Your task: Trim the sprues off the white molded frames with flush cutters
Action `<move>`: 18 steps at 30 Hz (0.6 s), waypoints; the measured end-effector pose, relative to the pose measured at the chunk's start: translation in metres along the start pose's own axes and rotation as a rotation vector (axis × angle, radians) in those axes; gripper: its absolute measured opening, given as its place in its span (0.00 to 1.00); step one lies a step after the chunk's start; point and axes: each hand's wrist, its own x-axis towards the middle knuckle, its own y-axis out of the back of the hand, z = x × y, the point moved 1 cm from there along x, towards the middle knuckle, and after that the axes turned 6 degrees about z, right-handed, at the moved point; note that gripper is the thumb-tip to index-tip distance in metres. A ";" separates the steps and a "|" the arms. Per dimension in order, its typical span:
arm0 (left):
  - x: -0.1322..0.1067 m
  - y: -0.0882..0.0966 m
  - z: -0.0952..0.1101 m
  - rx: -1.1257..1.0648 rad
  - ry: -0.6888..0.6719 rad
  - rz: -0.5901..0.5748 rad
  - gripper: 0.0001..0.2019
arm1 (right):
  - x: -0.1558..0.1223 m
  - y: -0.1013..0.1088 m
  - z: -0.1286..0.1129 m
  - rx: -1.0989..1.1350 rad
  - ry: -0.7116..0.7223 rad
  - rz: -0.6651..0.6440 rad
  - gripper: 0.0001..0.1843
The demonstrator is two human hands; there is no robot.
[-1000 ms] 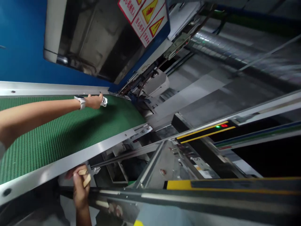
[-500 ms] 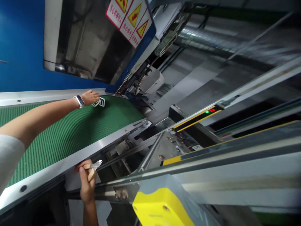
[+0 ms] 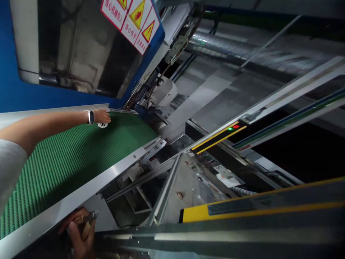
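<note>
My left hand (image 3: 101, 116), with a white-banded watch on the wrist, reaches over the far part of the green conveyor belt (image 3: 81, 158). Its fingers are closed on a small white openwork part (image 3: 102, 125), which shows just below the hand; the grip itself is partly hidden. At the lower left, below the belt's near metal rail, my right hand (image 3: 78, 233) is wrapped around cutting nippers (image 3: 87, 227) with beige handles. The metal jaws point up and to the right.
A blue machine (image 3: 8, 90) with a dark window and warning labels (image 3: 137, 16) stands behind the belt. The belt's metal side rail (image 3: 94, 186) runs along its near side. On the right are a metal frame, yellow-striped beams (image 3: 194, 215) and a lit indicator strip (image 3: 219, 136).
The view has shifted. The white part has turned and now shows below my left hand instead of beyond its fingertips. My right hand with the nippers sits lower and farther left.
</note>
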 end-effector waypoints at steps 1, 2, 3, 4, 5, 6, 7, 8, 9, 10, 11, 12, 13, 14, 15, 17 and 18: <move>-0.002 0.005 0.003 -0.013 0.001 -0.003 0.14 | 0.001 0.001 0.000 0.000 -0.008 -0.015 0.24; -0.006 0.012 0.006 -0.028 0.009 -0.003 0.14 | 0.001 0.002 0.000 -0.003 -0.012 -0.036 0.24; -0.012 0.020 0.009 -0.045 0.023 -0.003 0.14 | 0.003 0.004 0.001 -0.012 -0.010 -0.059 0.23; -0.021 0.029 0.014 -0.068 0.042 -0.005 0.14 | 0.004 0.006 0.000 -0.028 0.001 -0.082 0.22; -0.032 0.038 0.020 -0.092 0.063 -0.007 0.16 | 0.006 0.008 -0.002 -0.053 0.018 -0.110 0.22; -0.047 0.049 0.027 -0.118 0.083 -0.012 0.18 | 0.009 0.010 -0.005 -0.087 0.037 -0.143 0.21; -0.064 0.061 0.038 -0.159 0.102 -0.021 0.20 | 0.011 0.012 -0.009 -0.127 0.055 -0.178 0.20; -0.083 0.074 0.051 -0.207 0.117 -0.028 0.22 | 0.014 0.012 -0.015 -0.171 0.062 -0.223 0.20; -0.105 0.088 0.066 -0.271 0.136 -0.032 0.24 | 0.016 0.012 -0.022 -0.210 0.070 -0.266 0.19; -0.128 0.101 0.084 -0.421 0.170 -0.026 0.24 | 0.018 0.011 -0.030 -0.237 0.077 -0.301 0.18; -0.152 0.115 0.103 -0.559 0.201 -0.023 0.24 | 0.018 0.008 -0.039 -0.252 0.095 -0.324 0.16; -0.176 0.128 0.123 -0.667 0.233 -0.031 0.22 | 0.018 0.005 -0.048 -0.252 0.138 -0.335 0.14; -0.199 0.139 0.143 -0.759 0.269 -0.054 0.20 | 0.017 0.000 -0.057 -0.244 0.191 -0.347 0.11; -0.222 0.149 0.164 -0.835 0.307 -0.074 0.18 | 0.014 -0.006 -0.066 -0.209 0.251 -0.368 0.08; -0.243 0.158 0.183 -0.899 0.346 -0.081 0.16 | 0.011 -0.012 -0.074 -0.144 0.290 -0.386 0.06; -0.280 0.171 0.220 -0.989 0.421 -0.079 0.13 | 0.001 -0.028 -0.087 0.004 0.319 -0.427 0.20; -0.296 0.175 0.237 -1.011 0.461 -0.063 0.13 | -0.005 -0.036 -0.092 0.051 0.324 -0.461 0.27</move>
